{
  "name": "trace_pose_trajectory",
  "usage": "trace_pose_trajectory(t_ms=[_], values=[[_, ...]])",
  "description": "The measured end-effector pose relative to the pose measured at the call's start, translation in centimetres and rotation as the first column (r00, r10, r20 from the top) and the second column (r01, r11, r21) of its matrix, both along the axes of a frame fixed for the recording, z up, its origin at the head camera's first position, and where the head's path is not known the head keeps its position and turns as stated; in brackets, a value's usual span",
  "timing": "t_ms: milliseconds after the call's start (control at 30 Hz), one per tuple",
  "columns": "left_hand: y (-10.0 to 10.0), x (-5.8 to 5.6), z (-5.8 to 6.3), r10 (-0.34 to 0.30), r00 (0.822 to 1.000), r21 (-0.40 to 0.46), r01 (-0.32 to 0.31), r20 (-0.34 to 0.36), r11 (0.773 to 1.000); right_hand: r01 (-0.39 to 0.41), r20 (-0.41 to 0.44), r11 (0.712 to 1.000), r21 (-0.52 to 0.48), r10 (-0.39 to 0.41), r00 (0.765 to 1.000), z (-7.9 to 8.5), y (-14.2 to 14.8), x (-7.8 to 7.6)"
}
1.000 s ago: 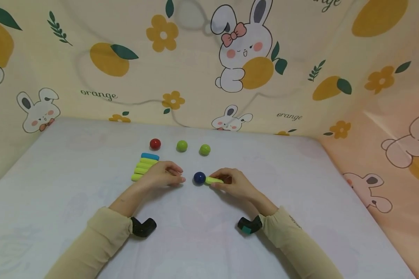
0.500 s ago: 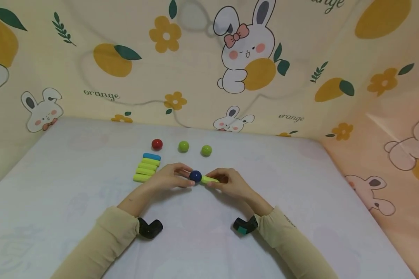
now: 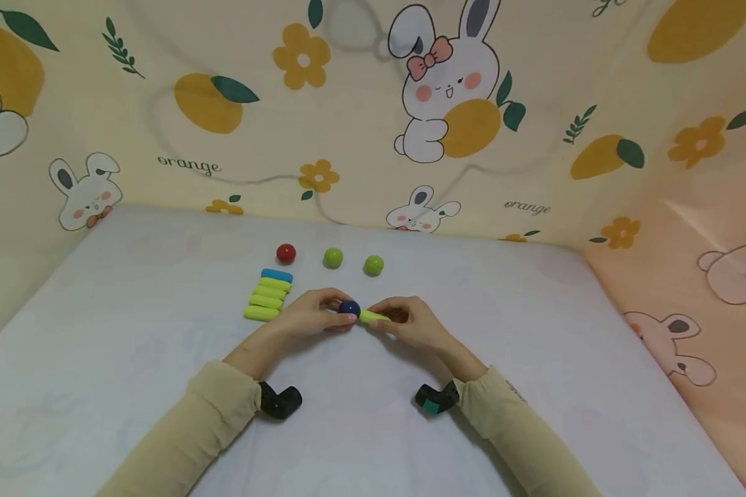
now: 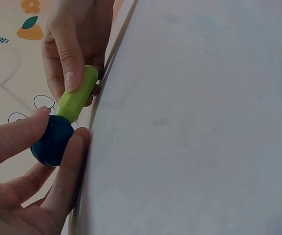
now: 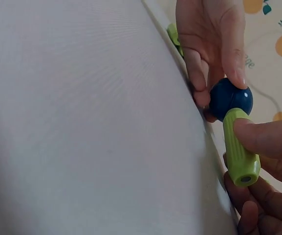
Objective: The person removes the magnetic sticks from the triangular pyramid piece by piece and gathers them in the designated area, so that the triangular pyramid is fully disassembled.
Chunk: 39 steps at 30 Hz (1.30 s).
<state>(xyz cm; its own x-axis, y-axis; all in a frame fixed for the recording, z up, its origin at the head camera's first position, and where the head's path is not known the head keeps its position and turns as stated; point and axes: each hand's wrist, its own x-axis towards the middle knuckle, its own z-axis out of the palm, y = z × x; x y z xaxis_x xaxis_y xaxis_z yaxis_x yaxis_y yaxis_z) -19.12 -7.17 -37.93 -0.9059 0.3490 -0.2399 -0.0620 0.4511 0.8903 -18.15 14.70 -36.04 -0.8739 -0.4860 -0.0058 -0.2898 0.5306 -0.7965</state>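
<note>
A dark blue ball (image 3: 349,308) is pinched between the thumb and fingers of my left hand (image 3: 313,314). Against the ball's right side sits one end of a ridged yellow-green rod (image 5: 239,152), which my right hand (image 3: 413,322) grips between thumb and fingers. In the right wrist view the rod's free end shows a small grey disc. The left wrist view shows the blue ball (image 4: 54,141) and the green rod (image 4: 77,95) in line, end to end, with a hand on each.
Left of my left hand lie several yellow-green rods (image 3: 267,297) in a row, a blue rod (image 3: 277,275) at their far end. Farther back sit a red ball (image 3: 286,253) and two green balls (image 3: 333,257). A printed cloth wall (image 3: 348,124) rises behind the white table (image 3: 161,290).
My left hand has moved right and taken hold of the blue ball, which was beside it, joined to the rod's end. My right hand keeps its grip on the rod.
</note>
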Motion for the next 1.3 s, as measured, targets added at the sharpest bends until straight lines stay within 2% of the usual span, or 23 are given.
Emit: trace_pose_trajectory(t_ms=[33, 133, 267, 667, 900, 1067, 1300], values=[[0.0, 0.0, 0.1, 0.002, 1.0, -0.013, -0.002, -0.01, 1.0, 0.003, -0.006, 1.0, 0.003, -0.003, 1.0, 0.0, 0.0, 0.0], [-0.1, -0.1, 0.0, -0.015, 0.999, -0.033, 0.014, -0.033, 0.999, -0.002, -0.013, 1.0, -0.003, 0.002, 1.0, -1.5, 0.5, -0.9], [-0.3, -0.2, -0.1, -0.028, 0.999, -0.038, 0.027, -0.032, 0.999, -0.016, -0.017, 1.0, -0.006, 0.016, 1.0, -2.6, 0.9, -1.5], [-0.3, 0.0, -0.2, -0.038, 0.999, 0.036, 0.038, 0.001, 0.999, -0.023, -0.018, 1.0, -0.008, 0.022, 1.0, -2.7, 1.0, -1.5], [-1.0, 0.0, -0.3, -0.077, 0.996, 0.025, 0.078, -0.041, 0.997, -0.004, -0.011, 1.0, -0.004, 0.003, 1.0, -2.7, 1.9, -1.5], [-1.6, -0.2, -0.5, -0.063, 0.998, 0.036, 0.062, 0.019, 0.997, 0.066, 0.044, 0.998, -0.014, -0.066, 0.997, -2.5, 3.4, -1.2], [-1.4, -0.3, -0.6, -0.019, 0.998, 0.028, 0.017, 0.061, 0.999, 0.058, 0.036, 0.998, -0.013, -0.057, 0.998, -2.5, 3.8, -1.1]])
